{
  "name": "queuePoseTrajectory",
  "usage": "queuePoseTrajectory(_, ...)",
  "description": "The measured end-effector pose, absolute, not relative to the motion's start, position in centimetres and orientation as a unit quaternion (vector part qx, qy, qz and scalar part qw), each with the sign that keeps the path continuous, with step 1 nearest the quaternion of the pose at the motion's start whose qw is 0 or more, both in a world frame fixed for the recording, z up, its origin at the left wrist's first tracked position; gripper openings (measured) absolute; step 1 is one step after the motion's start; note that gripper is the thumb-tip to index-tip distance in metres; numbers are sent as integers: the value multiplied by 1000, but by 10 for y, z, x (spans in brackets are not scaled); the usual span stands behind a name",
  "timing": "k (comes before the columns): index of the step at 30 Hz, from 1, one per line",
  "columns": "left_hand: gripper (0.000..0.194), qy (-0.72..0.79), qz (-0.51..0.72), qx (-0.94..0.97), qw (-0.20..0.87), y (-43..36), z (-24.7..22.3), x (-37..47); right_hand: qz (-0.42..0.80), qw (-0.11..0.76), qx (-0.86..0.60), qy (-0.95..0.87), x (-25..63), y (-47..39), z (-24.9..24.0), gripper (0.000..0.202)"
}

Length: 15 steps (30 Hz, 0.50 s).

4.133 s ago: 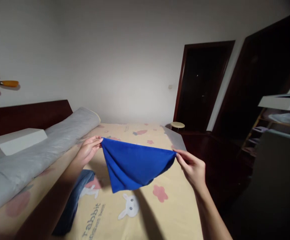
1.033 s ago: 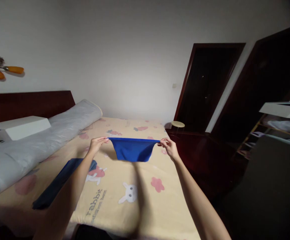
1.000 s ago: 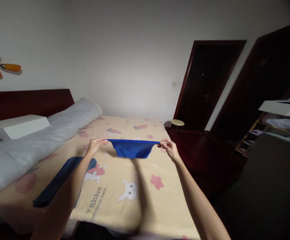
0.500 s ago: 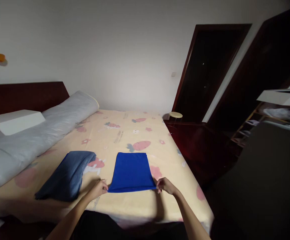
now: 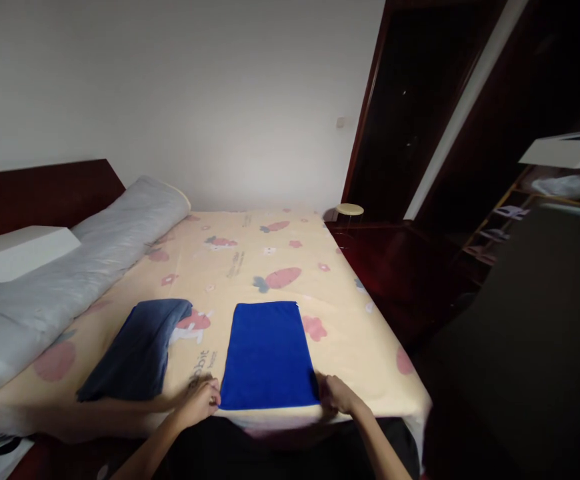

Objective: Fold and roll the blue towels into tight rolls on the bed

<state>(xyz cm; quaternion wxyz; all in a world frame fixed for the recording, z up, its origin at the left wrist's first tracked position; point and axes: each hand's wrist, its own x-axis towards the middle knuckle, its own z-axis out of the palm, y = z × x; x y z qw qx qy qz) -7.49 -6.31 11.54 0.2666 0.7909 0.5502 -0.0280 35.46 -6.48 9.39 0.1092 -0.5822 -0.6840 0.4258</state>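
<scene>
A bright blue cloth [image 5: 267,357] lies flat and smooth on the bed, its near edge close to the bed's front edge. At its near left corner, my left hand [image 5: 204,402] is closed in a pinch on the fabric. My right hand [image 5: 339,395] is closed at the near right corner, its fingertips partly in shadow. Left of the blue cloth rests a folded dark blue denim garment [image 5: 137,353], touched by neither hand.
The bed has a cream sheet [image 5: 230,287] with carrot and flower prints. A long grey bolster [image 5: 115,240] lies along the left, with a white box [image 5: 27,250] by it. A round stool [image 5: 350,209] stands past the far right corner; a shelf rack [image 5: 500,220] is at right.
Both hands have drawn the cloth's near edge toward me and lowered it onto the bed, so the cloth now lies longer and flatter. The camera has tilted slightly.
</scene>
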Motion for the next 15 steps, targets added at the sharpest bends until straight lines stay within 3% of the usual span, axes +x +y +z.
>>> queuePoseTrajectory(6, 23, 534, -50, 816, 214, -73, 115, -75, 358, 92, -605, -705, 357, -76, 86, 22)
queuePoseTrajectory(11, 9, 509, -59, 838, 190, -70, 123, -60, 293, 104, -630, -712, 341, -75, 92, 12)
queuePoseTrajectory(15, 36, 524, -4, 840, 143, -55, 119, -1, 220, 158, -627, -731, 274, -71, 94, 40)
